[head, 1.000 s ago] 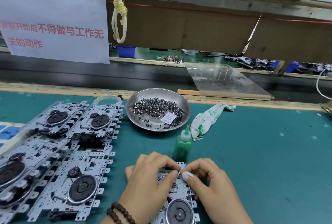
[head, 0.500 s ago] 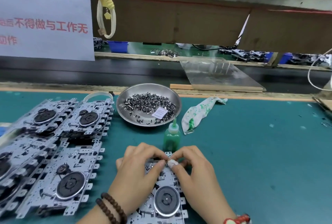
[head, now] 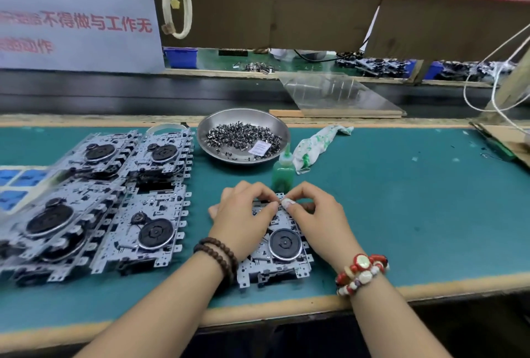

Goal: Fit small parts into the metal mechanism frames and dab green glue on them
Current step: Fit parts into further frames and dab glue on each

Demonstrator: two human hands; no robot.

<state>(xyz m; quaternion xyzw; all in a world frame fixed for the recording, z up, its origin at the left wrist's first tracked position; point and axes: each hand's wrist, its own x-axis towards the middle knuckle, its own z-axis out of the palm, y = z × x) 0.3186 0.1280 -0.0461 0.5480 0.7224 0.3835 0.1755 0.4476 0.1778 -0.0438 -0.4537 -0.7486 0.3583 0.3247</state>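
Teal bench (head: pixel 401 214); curled hands (head: pixel 279 214) atop frame (head: pixel 275 268)

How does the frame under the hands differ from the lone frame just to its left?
The frame under the hands lies partly covered, both hands working its far edge; the frame to its left lies untouched and fully exposed. The worked one sits apart, while the left one abuts the stacked frames. Both carry a black round wheel.

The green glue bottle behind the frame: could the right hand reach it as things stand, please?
Probably yes. The green glue bottle stands upright just beyond the right hand, with nothing between them. But that hand's fingers are busy at the metal frame and would have to let go first.
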